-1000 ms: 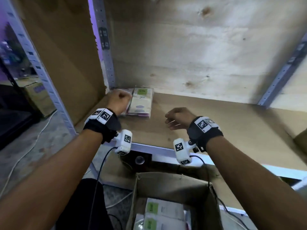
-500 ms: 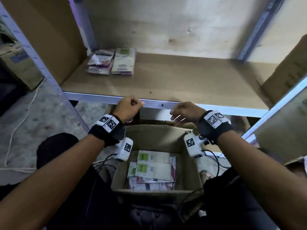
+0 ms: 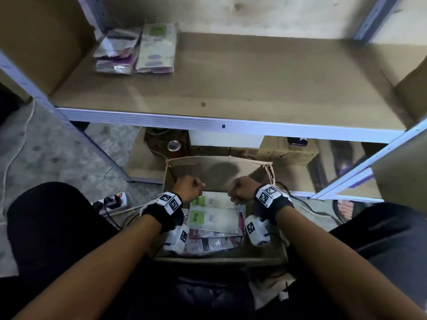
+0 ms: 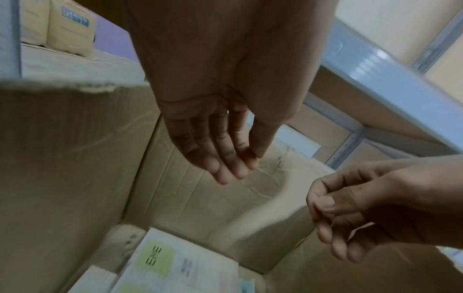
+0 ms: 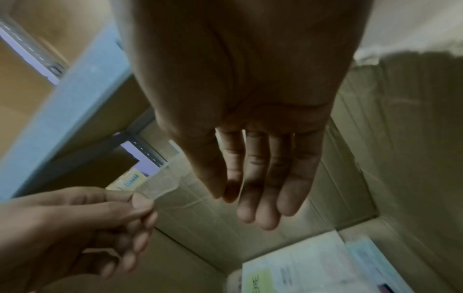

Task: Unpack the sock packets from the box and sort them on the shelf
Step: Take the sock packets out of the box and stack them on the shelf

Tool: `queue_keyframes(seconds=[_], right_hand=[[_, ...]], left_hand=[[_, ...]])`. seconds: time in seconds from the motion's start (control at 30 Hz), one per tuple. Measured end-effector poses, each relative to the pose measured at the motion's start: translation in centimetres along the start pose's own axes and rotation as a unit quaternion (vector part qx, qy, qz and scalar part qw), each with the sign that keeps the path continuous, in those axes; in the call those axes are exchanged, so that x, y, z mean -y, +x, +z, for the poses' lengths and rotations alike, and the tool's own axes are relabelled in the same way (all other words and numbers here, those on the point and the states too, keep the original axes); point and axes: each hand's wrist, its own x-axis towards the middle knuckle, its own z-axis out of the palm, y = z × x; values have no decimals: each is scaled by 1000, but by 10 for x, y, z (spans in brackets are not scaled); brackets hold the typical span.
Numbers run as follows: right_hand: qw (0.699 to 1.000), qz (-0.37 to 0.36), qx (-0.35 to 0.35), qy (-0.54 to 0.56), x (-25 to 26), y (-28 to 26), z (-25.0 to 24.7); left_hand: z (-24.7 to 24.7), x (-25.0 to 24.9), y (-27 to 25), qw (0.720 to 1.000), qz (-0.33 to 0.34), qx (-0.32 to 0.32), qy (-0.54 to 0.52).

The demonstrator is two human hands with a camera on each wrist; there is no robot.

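The open cardboard box [image 3: 219, 259] stands on the floor between my knees. Several sock packets [image 3: 215, 218] lie flat inside it; the top ones have green labels. My left hand [image 3: 191, 188] and right hand [image 3: 238, 191] hover side by side just above those packets, fingers loosely curled and holding nothing. The left wrist view shows the left hand [image 4: 235, 164] empty over a packet [image 4: 175, 263]. The right hand [image 5: 253, 198] is likewise empty above the packets [image 5: 300, 273]. Two small stacks of packets [image 3: 136, 51] lie at the back left of the shelf board [image 3: 254, 84].
A brown carton [image 3: 413, 88] stands at the shelf's right end. Under the shelf are more cartons [image 3: 286, 151] and a round metal lid [image 3: 174, 145]. A power strip [image 3: 111, 200] with cables lies on the floor, left of the box. Loose tape [image 3: 269, 168] hangs at the box's far corner.
Both hands have come away from the packets on the shelf, passed its front edge and dropped into the box. My view has tilted down with them.
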Motion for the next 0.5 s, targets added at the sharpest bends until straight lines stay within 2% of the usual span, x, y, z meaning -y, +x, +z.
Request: queue_keyframes(seconds=[0.07, 0.13, 0.27, 0.4, 0.5], right_hand=[[999, 31, 26, 23, -9, 22, 9], [999, 34, 19, 4, -18, 41, 17], [997, 26, -23, -69, -32, 77, 32], [988, 30, -13, -154, -43, 110, 48], [970, 18, -17, -242, -50, 127, 61]], left_hand=[[9, 12, 11, 999, -29, 16, 2], [17, 21, 19, 998, -56, 21, 14], [34, 37, 35, 995, -89, 35, 37], [45, 48, 46, 992, -95, 51, 59], [47, 49, 49, 989, -100, 61, 92]])
